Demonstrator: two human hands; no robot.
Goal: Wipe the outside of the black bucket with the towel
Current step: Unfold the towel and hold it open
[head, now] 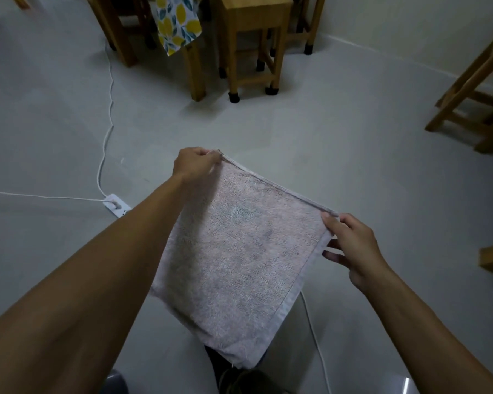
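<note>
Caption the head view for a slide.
Both hands, left and right, hold a pale towel spread above the floor.

Both arms out, pale pink towel (236, 251) held spread in the air above the grey floor (296, 132). Left hand (194, 163) pinches the far top corner, right hand (350, 245) pinches the near right corner; the top hem is taut between them and the rest hangs down. White power strip (115, 205) with cable lies on the floor left. Wooden stools (254, 41) and a lemon-print cloth (177, 21) sit farther back.
</note>
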